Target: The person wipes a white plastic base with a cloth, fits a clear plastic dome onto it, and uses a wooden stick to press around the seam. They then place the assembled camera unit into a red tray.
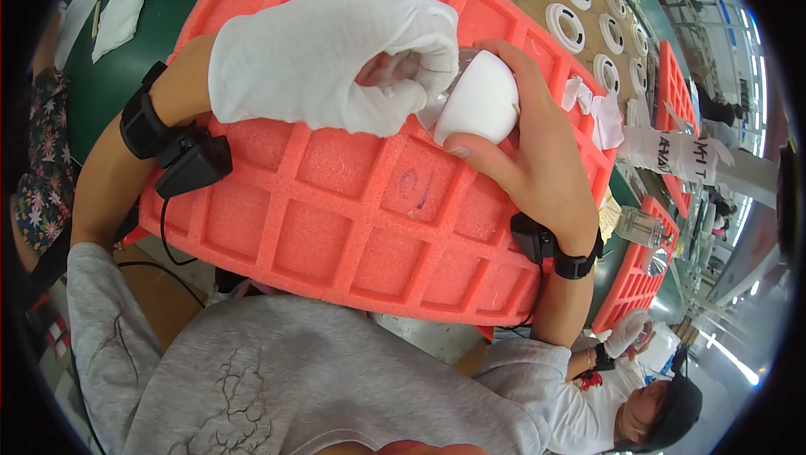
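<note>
I see my right hand [537, 153], bare, wrapped around a small white bowl-shaped piece [478, 102], thumb under its lower edge and fingers curled over the far side, holding it just above the pink foam tray [353, 220] with its square pockets. My left hand [327, 56], in a white cloth glove, is bunched closed with its fingertips pressed at the open end of the piece, where something clear and glassy shows; I cannot tell exactly what the glove pinches there. To my mind the risk is in that grip: the smooth white shell sits only between thumb and fingers, and a harder push from the gloved side could twist it loose and drop it onto the foam. The loose glove fabric could also snag on the rim. The wrist-strap cable [168, 237] hangs near the tray edge and might catch.
</note>
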The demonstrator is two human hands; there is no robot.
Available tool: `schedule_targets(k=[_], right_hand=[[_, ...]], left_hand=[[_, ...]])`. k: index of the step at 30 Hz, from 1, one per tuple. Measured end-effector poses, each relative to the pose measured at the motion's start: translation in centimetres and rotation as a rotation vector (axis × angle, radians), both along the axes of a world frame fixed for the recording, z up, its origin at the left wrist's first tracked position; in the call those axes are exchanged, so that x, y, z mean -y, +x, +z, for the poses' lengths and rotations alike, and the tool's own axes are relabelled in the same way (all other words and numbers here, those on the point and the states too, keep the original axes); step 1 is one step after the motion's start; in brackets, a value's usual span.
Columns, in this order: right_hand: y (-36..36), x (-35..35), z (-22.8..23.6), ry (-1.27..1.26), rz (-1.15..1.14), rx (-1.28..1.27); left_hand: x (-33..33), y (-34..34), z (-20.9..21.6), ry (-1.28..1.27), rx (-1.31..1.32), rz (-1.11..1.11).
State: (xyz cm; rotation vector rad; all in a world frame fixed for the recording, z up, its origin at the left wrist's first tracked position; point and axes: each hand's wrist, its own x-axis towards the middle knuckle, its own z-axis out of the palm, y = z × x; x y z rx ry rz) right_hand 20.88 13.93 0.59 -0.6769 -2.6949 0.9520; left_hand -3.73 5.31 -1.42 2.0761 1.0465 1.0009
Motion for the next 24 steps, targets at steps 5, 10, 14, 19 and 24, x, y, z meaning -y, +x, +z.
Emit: schedule_targets(k=[5, 10, 14, 19, 24], right_hand=[[0.0, 0.0, 0.1, 0.005, 0.001, 0.015], [0.0, 0.1, 0.1, -0.017, -0.020, 0.028], [0.1, 0.0, 0.0, -0.005, -0.012, 0.025], [-0.2, -0.1, 0.2, 0.044, 0.006, 0.018], [0.2, -0.3, 0.2, -0.017, -0.022, 0.023]], left_hand=[[0.3, -0.2, 0.4, -0.043, -0.005, -0.028], [0.4, -0.3, 0.5, -0.046, -0.005, -0.028], [0.3, -0.5, 0.5, -0.090, -0.016, -0.035], [-0.1, -1.1, 1.0, -0.175, -0.058, -0.063], [-1.1, -0.9, 0.0, -0.235, -0.004, 0.046]])
